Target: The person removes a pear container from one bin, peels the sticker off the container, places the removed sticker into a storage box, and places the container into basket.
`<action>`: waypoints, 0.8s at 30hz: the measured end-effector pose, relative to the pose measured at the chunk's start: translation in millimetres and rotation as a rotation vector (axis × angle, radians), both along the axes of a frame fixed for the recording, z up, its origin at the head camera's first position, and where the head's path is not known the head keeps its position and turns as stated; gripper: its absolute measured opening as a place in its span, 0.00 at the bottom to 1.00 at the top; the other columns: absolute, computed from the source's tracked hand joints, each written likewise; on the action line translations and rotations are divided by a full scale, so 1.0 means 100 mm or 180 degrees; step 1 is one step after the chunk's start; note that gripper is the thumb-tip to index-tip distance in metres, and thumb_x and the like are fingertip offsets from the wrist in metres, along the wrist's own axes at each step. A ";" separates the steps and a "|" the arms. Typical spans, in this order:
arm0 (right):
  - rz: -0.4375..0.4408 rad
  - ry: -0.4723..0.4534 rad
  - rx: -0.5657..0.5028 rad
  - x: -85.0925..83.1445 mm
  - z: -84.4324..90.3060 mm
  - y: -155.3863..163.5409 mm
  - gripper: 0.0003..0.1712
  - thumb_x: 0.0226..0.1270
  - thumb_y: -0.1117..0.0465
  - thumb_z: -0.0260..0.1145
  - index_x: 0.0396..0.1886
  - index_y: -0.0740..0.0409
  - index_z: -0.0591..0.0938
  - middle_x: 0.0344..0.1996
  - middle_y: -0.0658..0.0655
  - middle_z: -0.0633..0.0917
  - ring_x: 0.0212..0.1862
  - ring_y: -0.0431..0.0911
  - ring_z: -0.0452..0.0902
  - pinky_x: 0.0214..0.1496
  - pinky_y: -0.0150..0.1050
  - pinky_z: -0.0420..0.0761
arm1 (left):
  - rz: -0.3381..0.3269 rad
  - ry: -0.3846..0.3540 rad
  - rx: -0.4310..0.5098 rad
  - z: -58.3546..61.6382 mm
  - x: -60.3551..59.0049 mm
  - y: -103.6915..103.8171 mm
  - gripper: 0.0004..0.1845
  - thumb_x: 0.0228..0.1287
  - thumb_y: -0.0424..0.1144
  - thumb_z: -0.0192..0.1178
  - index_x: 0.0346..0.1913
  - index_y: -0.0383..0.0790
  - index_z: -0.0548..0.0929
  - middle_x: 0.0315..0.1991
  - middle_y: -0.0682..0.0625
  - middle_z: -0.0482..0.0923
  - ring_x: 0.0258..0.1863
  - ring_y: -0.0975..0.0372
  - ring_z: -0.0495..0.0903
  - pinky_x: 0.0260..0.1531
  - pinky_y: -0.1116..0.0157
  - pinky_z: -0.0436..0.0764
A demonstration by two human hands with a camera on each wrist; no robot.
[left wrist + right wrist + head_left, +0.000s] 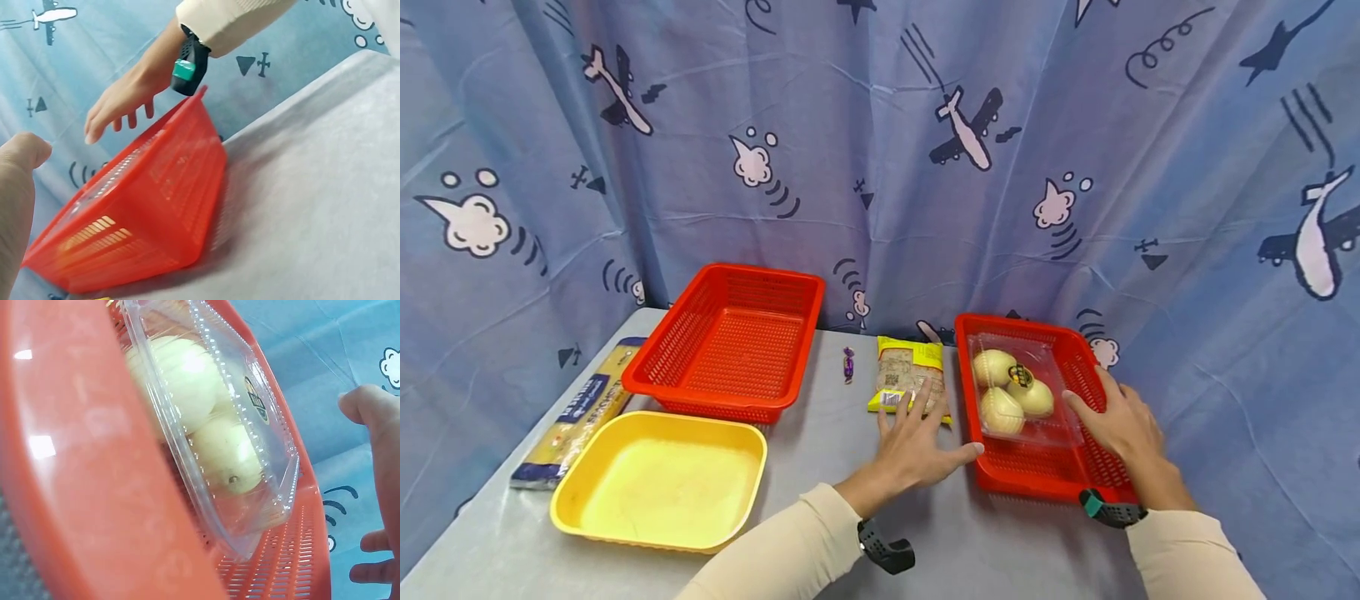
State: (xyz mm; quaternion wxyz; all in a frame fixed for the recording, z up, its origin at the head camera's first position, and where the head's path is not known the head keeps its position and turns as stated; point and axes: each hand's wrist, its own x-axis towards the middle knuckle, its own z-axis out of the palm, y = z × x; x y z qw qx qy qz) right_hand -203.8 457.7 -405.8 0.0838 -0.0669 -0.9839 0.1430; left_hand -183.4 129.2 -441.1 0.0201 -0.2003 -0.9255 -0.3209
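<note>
Inside the right-hand red basket [1037, 487] sits a clear plastic fruit box [1051, 425] with a dark round sticker. Three pale, round fruits [187, 381] show through it. My right hand [1123, 425] hovers over the basket's right rim, fingers loosely extended; a gap separates it from the box in the right wrist view. Left of the basket, my left hand [913, 450] has its fingers spread, thumb towards the basket's left rim. Its fingertips overlap the lower part of a yellow packet [910, 367] in the head view; whether they touch it I cannot tell.
Another red basket [775, 407] stands at the back left, with a yellow tray [658, 542] before it. A long blue-ended packet [576, 408] lies along the table's left edge. A small purple-wrapped sweet [848, 365] lies near the back. A patterned blue curtain [880, 167] hangs behind.
</note>
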 end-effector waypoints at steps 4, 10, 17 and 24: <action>0.0000 -0.0054 -0.0035 0.00 -0.01 -0.01 0.51 0.65 0.29 0.49 0.77 0.55 0.50 0.60 0.80 0.63 0.54 0.76 0.60 0.43 0.74 0.66 | -0.0023 -0.0034 0.0032 -0.04 0.02 0.10 0.48 0.55 0.77 0.47 0.76 0.57 0.57 0.77 0.54 0.40 0.72 0.45 0.48 0.62 0.34 0.43; 0.0020 -0.0125 -0.0055 -0.01 -0.02 -0.01 0.52 0.65 0.28 0.48 0.77 0.56 0.48 0.60 0.80 0.62 0.55 0.76 0.60 0.44 0.75 0.65 | -0.0067 -0.0134 0.0082 -0.07 0.04 0.24 0.48 0.54 0.76 0.48 0.75 0.57 0.59 0.77 0.54 0.41 0.72 0.45 0.46 0.62 0.34 0.44; 0.0043 -0.0153 -0.0074 -0.03 -0.03 -0.03 0.53 0.66 0.28 0.48 0.77 0.57 0.48 0.60 0.80 0.62 0.56 0.75 0.60 0.45 0.74 0.66 | -0.0127 -0.0124 0.0029 -0.11 0.04 0.34 0.47 0.55 0.76 0.48 0.75 0.57 0.60 0.76 0.54 0.44 0.72 0.44 0.48 0.60 0.33 0.47; 0.0047 -0.0220 -0.0137 -0.06 -0.06 -0.04 0.53 0.66 0.29 0.47 0.76 0.60 0.48 0.59 0.81 0.62 0.56 0.76 0.59 0.47 0.74 0.64 | -0.0223 -0.0179 -0.0088 -0.12 0.05 0.47 0.46 0.55 0.75 0.48 0.74 0.57 0.61 0.76 0.54 0.45 0.71 0.45 0.49 0.60 0.33 0.49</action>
